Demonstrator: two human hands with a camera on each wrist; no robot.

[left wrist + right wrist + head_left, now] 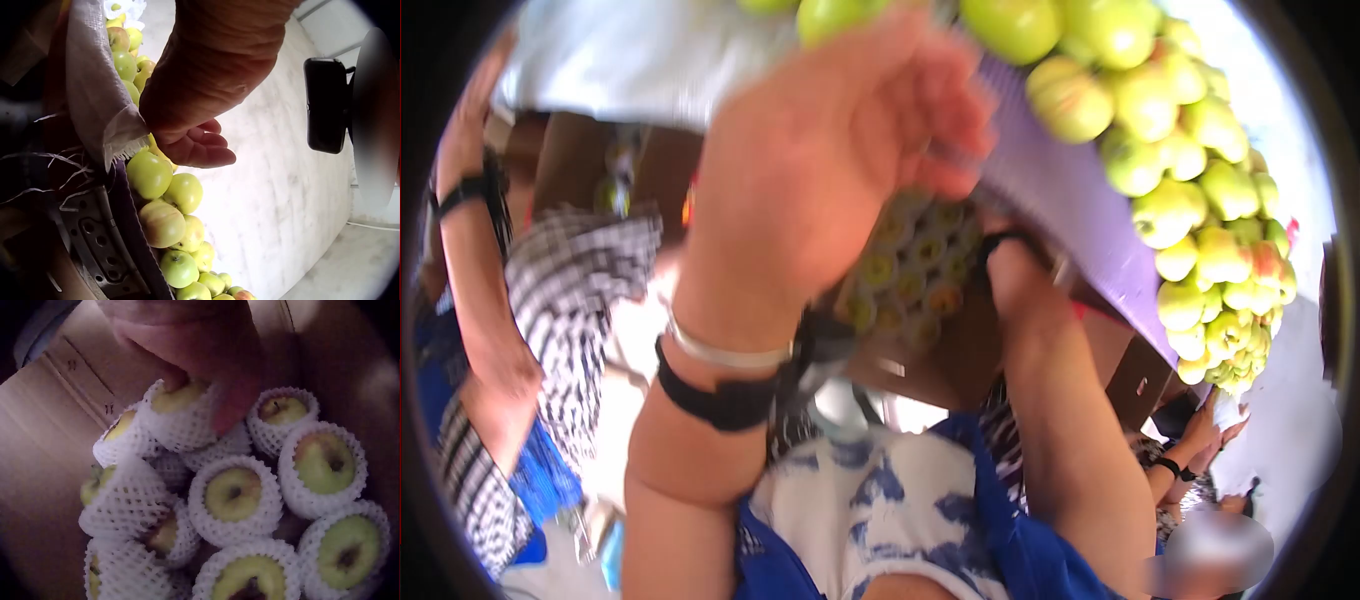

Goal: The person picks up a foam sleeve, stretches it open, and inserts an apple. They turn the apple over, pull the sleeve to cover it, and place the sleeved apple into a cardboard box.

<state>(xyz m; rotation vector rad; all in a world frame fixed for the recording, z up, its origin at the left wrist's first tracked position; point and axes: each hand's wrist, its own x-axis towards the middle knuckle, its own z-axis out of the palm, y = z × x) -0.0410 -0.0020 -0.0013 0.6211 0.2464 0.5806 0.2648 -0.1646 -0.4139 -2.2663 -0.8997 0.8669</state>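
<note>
My left hand (830,170), with a bracelet and a black strap at the wrist, hangs over the purple-covered edge (1060,200) of a raised surface. Its fingers curve loosely with nothing seen between them. In the left wrist view it hovers close beside green apples (150,175). My right hand (194,337) reaches down into a cardboard box (37,444). Its thumb and fingers grip an apple in a white foam net (181,419), which sits among other netted apples (234,494). In the head view the raised edge partly hides this hand.
A long pile of green apples (1200,220) runs along the raised surface to the right. White cloth (650,60) covers its left part. Another person's arm (475,250) is at the left, and more hands (1215,435) work at the far right.
</note>
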